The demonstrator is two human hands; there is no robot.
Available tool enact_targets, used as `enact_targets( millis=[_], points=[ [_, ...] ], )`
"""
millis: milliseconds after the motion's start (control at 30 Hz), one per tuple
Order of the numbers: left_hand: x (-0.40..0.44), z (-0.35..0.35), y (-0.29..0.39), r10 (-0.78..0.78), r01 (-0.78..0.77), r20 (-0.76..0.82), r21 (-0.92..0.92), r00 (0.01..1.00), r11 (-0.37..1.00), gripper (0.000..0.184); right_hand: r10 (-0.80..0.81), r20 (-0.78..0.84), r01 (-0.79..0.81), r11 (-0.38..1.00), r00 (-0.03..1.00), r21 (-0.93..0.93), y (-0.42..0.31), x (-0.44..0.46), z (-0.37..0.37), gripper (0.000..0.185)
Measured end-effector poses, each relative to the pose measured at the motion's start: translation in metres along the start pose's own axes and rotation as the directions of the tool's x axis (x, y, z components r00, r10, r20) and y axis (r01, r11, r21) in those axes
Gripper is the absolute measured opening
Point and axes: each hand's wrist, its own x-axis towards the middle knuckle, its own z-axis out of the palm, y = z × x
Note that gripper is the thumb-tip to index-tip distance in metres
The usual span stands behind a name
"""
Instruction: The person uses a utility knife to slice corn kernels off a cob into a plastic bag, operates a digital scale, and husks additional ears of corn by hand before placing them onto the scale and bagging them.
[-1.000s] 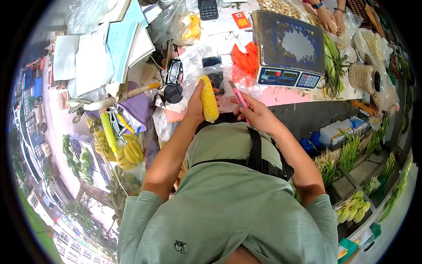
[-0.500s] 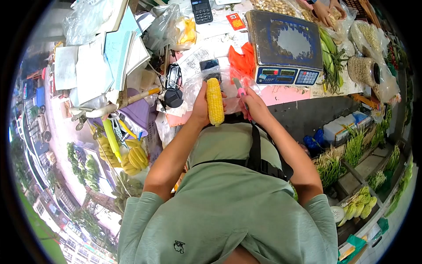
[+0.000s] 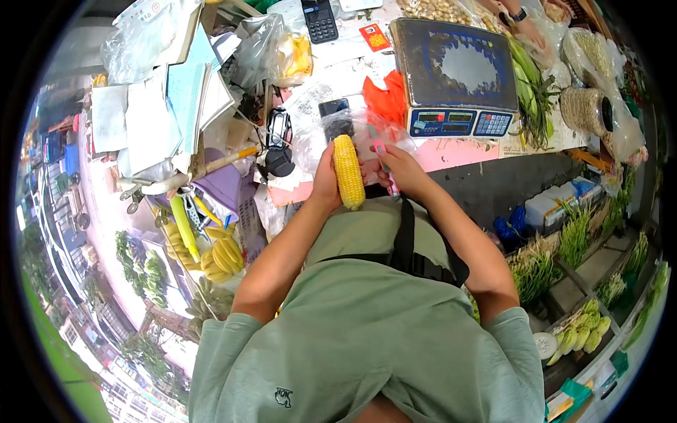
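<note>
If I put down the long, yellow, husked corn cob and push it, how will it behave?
The corn cob would probably roll sideways, since its body is long and rounded. It seems stiff, as it looks straight in the left hand. Its bumpy kernels may give some grip.

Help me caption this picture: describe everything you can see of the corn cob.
The corn cob is long and yellow, its kernels packed in lengthwise rows, no husk on the side that shows; the far side is hidden. The left hand grips it near the edge of the table, its length running almost straight up the picture with a slight lean. The pink-handled tool in the right hand is beside it, apparently not touching.
</note>
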Motion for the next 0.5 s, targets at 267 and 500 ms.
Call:
enact_targets(
  millis=[267,500],
  points=[
    [0.005,0.0,-0.001,0.024,-0.024,-0.011,0.011,1.0,1.0,0.054,0.061,0.117,-0.065,0.997,0.991,0.031,0.01,-0.01,-0.001,0.032],
    [0.003,0.004,0.003,-0.026,0.027,0.022,-0.049,0.999,0.998,0.059,-0.078,0.027,0.081,0.988,0.997,-0.133,0.007,-0.001,0.007,0.029]
  ],
)
